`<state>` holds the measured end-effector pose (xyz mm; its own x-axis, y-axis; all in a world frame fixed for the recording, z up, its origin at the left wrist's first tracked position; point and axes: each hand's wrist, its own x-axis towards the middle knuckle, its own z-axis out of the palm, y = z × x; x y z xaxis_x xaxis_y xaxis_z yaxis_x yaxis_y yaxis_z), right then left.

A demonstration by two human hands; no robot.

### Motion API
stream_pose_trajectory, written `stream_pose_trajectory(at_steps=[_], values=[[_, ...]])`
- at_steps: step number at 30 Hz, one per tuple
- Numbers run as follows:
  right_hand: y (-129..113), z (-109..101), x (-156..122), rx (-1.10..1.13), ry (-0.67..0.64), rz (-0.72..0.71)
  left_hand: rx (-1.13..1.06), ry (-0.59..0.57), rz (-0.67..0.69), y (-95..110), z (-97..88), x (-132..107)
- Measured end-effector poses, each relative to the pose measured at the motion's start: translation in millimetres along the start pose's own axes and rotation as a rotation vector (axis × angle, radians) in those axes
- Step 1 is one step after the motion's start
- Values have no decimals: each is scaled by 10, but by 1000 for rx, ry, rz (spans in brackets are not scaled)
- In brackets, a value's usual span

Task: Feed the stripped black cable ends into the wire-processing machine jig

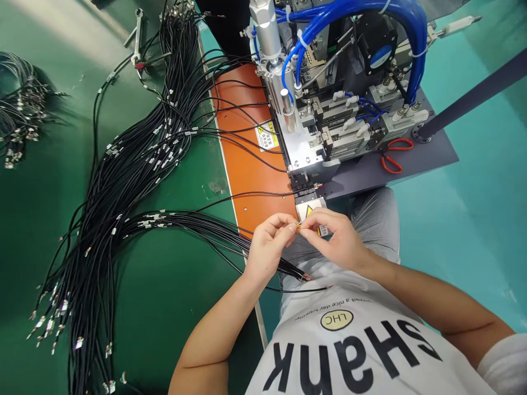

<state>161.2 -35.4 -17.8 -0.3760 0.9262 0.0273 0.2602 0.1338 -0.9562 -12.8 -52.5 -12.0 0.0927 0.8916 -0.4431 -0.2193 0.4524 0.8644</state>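
My left hand [269, 241] and my right hand [335, 236] meet above my lap, thumb and forefinger of each pinched together. Between the fingertips show thin orange-yellow wire ends [298, 225]; the fingers hide most of them. Below my left wrist, a bundle of black cables [214, 225] runs from the green table to my lap, with bare coppery ends [305, 277] there. Just beyond my hands is the front of a machine [302, 145]. One black cable [263, 193] leads into its near end, its tip showing at the right side.
A large heap of black cables [123, 181] with white tags lies on the green table [173, 329]. An orange plate [242, 159] borders the machine. Blue air hoses [362, 8] arch over it. Red-handled scissors [395, 156] lie on the grey base. A wrench [139, 35] sits at the back.
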Motion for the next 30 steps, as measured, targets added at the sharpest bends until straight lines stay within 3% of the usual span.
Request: stream_pose_trajectory(at_steps=[8, 22, 25, 30], values=[[-3, -91, 26, -18, 4, 55, 58, -59, 7, -22, -25, -8], [-12, -32, -2, -146, 77, -10, 134, -10, 24, -26, 9, -29], [-8, -19, -10, -164, 78, -26, 180, -1, 115, -34, 43, -61], [24, -14, -15, 66, 29, 110, 251, 6, 341, -95, 41, -67]])
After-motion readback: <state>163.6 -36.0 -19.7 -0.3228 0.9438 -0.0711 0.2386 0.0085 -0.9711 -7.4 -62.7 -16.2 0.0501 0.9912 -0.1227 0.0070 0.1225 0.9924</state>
